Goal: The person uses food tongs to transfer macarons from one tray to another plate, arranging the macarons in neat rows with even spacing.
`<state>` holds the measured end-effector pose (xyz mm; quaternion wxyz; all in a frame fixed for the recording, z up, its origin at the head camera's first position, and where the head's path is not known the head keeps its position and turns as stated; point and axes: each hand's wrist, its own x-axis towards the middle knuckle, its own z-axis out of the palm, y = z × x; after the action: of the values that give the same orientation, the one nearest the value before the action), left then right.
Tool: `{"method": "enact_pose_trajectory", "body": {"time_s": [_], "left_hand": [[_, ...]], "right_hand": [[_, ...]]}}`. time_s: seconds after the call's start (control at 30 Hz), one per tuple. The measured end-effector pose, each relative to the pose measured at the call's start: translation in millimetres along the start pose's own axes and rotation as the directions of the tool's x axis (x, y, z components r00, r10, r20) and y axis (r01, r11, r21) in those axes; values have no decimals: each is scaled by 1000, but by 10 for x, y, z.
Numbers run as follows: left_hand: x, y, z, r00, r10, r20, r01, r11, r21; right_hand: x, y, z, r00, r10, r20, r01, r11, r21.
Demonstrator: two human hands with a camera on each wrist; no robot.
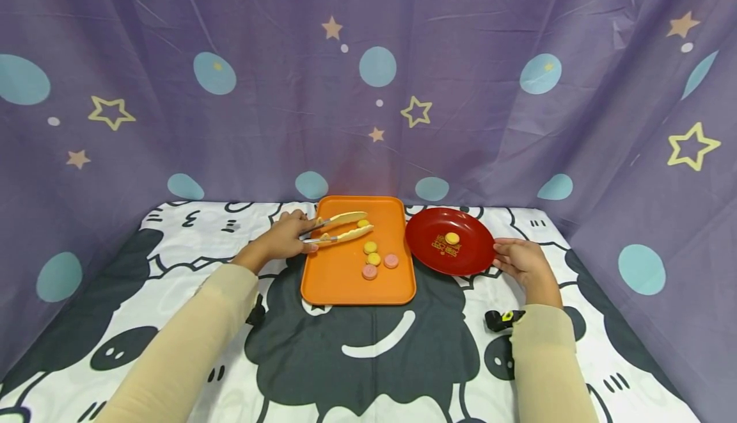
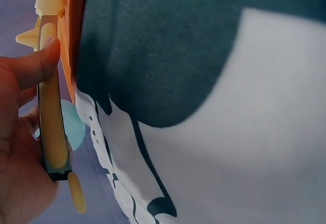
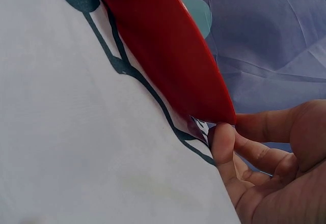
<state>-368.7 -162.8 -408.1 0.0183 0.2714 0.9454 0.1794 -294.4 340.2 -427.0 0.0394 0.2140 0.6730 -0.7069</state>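
Note:
My left hand (image 1: 288, 234) grips a pair of tongs (image 2: 52, 102) with cream scalloped tips, its thumb on the yellow handle in the left wrist view. In the head view the tong arms are spread above the orange tray (image 1: 331, 282), with a yellow macaron (image 1: 363, 223) between their tips. Lower on the tray lie two more yellow macarons (image 1: 370, 247) and two pink macarons (image 1: 370, 272). One yellow macaron (image 1: 451, 238) sits on the red plate (image 1: 423, 234). The plate's right rim is pinched between thumb and fingers of my right hand (image 1: 521, 260), the rim tilted up in the right wrist view.
A black-and-white cartoon cloth (image 1: 368, 372) covers the table. Plate and tray stand side by side, their edges close together. Behind the table hangs a purple curtain (image 1: 276, 122) with stars and blue ovals. A small black device (image 1: 501, 320) is at my right wrist.

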Motion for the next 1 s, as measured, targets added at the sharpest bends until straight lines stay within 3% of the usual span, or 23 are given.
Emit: {"method": "enact_pose_trajectory", "body": {"time_s": [0.37, 0.8, 1.0], "left_hand": [[25, 73, -82, 994, -68, 84, 69, 998, -8], [41, 58, -68, 992, -90, 93, 92, 996, -20], [36, 49, -67, 986, -117, 116, 127, 988, -87]], "right_hand": [[-1, -1, 1, 1000, -1, 1, 1, 1000, -7], [13, 2, 14, 1000, 1, -10, -1, 1000, -10], [10, 3, 11, 1000, -5, -6, 5, 1000, -3]]}}
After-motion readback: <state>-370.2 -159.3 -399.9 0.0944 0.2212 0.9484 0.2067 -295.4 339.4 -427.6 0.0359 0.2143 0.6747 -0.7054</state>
